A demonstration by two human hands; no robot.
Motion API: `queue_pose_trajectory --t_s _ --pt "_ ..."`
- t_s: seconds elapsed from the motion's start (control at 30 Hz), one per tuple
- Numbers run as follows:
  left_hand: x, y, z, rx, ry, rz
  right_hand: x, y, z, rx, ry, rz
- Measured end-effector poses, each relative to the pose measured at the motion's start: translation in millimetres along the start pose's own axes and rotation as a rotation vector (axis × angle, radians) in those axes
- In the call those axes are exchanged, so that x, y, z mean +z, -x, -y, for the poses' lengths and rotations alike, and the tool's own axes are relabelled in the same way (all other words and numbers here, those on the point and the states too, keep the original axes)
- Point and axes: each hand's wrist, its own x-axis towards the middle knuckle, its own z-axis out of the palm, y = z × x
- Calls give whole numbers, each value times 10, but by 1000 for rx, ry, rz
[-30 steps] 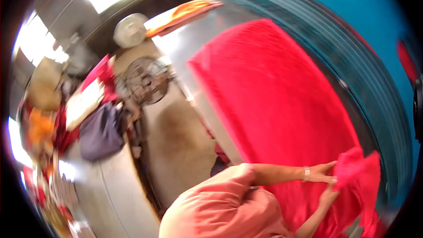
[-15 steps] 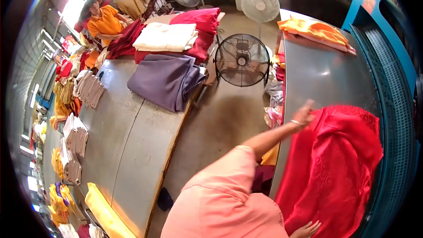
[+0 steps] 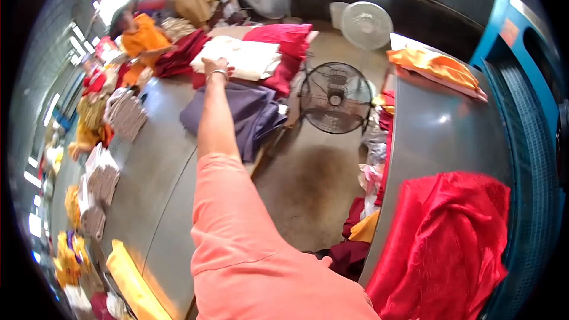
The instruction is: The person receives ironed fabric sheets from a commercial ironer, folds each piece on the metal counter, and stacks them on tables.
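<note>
My left hand (image 3: 216, 66), with a bracelet at the wrist, is stretched far forward over a folded white cloth (image 3: 252, 58). Its fingers look apart, at the left part of that cloth; whether they touch it is unclear. Below the wrist lies a folded dark purple cloth (image 3: 237, 109), and beneath the white one are red fabrics (image 3: 281, 34). Of my right hand only a small fingertip-like bit (image 3: 326, 261) shows past my salmon-coloured sleeve; the rest is hidden. A shiny red patterned cloth (image 3: 444, 243) lies crumpled on the right-hand metal table, away from my left hand.
A black floor fan (image 3: 335, 98) and a white fan (image 3: 367, 25) stand between the two metal tables. An orange cloth (image 3: 435, 62) lies on the right table beside a blue machine (image 3: 524, 124). Across the left table, a person in orange (image 3: 142, 35) handles dark red fabric.
My left hand has left the shiny red cloth and swung across to the white cloth at upper left. My right hand has gone from the red cloth's lower edge, mostly out of sight.
</note>
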Motion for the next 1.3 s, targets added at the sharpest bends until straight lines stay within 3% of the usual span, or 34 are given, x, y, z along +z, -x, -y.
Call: queue_pose_trajectory --t_s 0.03,0.07,0.1,0.13,0.17,0.27,0.3,0.33,0.37,0.4,0.43,0.47,0.5,0.53,0.6,0.63,0.67,0.7,0.73,0.77,0.8,0.83,0.87,0.9,0.93,0.97,1.0,1.03,1.07,1.1,1.17,1.23,1.3 --pt "95 -47 130 59 30 1 183 60 -200 -63 22 -19" --pt "221 -96 309 -55 53 174 337 146 -434 -84 36 -18" --pt "519 -14 565 -34 152 348 64 -16 -11 116 21 95" --pt "845 74 816 -29 255 531 -127 -164 364 234 -128 49" --pt "1201 181 1065 -41 350 709 -238 -242 450 164 -7 70" --pt "2426 1435 1821 236 -29 1087 -493 -227 468 142 32 93" --pt "2615 1978 2028 199 235 1225 -438 -66 318 84 -34 89" --pt "2726 2627 2019 423 81 1243 -630 207 283 148 2 122" --pt "2918 3083 2264 464 103 1358 -728 327 250 182 19 143" --pt "3125 3562 2617 236 237 1417 -705 398 178 197 20 164" --pt "3051 4084 2562 528 -131 1376 -819 581 72 273 45 109" --pt "3106 4491 2611 633 -172 1386 -1024 795 -106 344 73 55" --pt "2879 4937 2173 837 -419 1306 -1183 1066 -299 448 106 -25" --pt "2824 5224 2001 800 -554 1311 -1345 1391 -494 574 221 -73" --pt "2760 5679 1811 688 -413 1294 -1687 2092 -818 786 449 -135" --pt "2862 5849 1904 661 -284 1307 -1894 2225 -761 1170 465 -91" --pt "3059 5935 2001 537 -355 1402 -1974 2550 -865 1149 511 -169" --pt "3485 5968 2298 261 -370 1579 -2046 2728 -944 1214 332 -203" --pt "3661 6161 2274 98 -203 1606 -2099 2883 -996 1268 148 -237" --pt "3473 6495 1917 85 -61 1608 -2099 3010 -1018 1314 -41 -274" --pt "3321 6893 1677 179 151 1601 -2019 3079 -1074 1188 -6 -310" --pt "3019 7249 1283 98 77 1734 -2008 3060 -1071 1153 -29 -295" --pt "2592 7702 984 257 238 1815 -2029 2898 -998 1114 -50 -277" --pt "2125 8005 778 710 179 1895 -2044 2798 -958 1071 -70 -259" --pt "1928 8339 983 901 448 2004 -2000 2811 -988 1133 -310 -355" --pt "1431 8568 1039 1583 -2 1789 -1917 2838 -1043 1180 -555 -452" --pt "862 8597 1032 2480 70 1651 -1868 2842 -1078 1216 -804 -547" --pt "487 8719 1326 2041 99 2101 -1905 2792 -1068 1202 -849 -635" --pt "-34 8640 1153 1805 -127 2315 -2009 2708 -1013 1191 -892 -723" --pt "-301 8575 1331 1786 -323 2511 -2134 2624 -943 1183 -930 -812" --pt "-660 8349 1915 1236 -37 2838 -2302 2466 -842 1169 -897 -853" --pt "-935 8151 1852 1119 -83 2942 -2320 2232 -832 1118 -873 -920" --pt "-1154 8085 1664 1109 -199 2951 -2517 1571 -538 1219 -1177 -1038"
